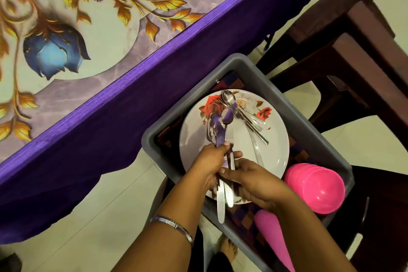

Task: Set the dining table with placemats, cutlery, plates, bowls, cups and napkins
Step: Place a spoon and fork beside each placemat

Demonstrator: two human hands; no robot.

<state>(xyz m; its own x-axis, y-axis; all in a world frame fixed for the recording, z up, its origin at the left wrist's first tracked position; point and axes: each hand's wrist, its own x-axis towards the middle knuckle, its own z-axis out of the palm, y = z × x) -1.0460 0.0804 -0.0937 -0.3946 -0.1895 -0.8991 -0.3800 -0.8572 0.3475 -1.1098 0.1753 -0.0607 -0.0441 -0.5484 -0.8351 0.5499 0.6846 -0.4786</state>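
A bunch of spoons and knives (221,161) sits low in the middle of the frame, over a flowery plate (265,139) in a gray tub (293,104). The left hand (212,165) grips the bunch. The right hand (254,181) pinches it too. Pink bowls (315,187) sit at the lower right.

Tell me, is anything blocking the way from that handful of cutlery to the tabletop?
Nothing visible does. Both the left hand and right hand grip the cutlery bundle above the plate in the grey bin. The table beside it shows only its floral covering here.
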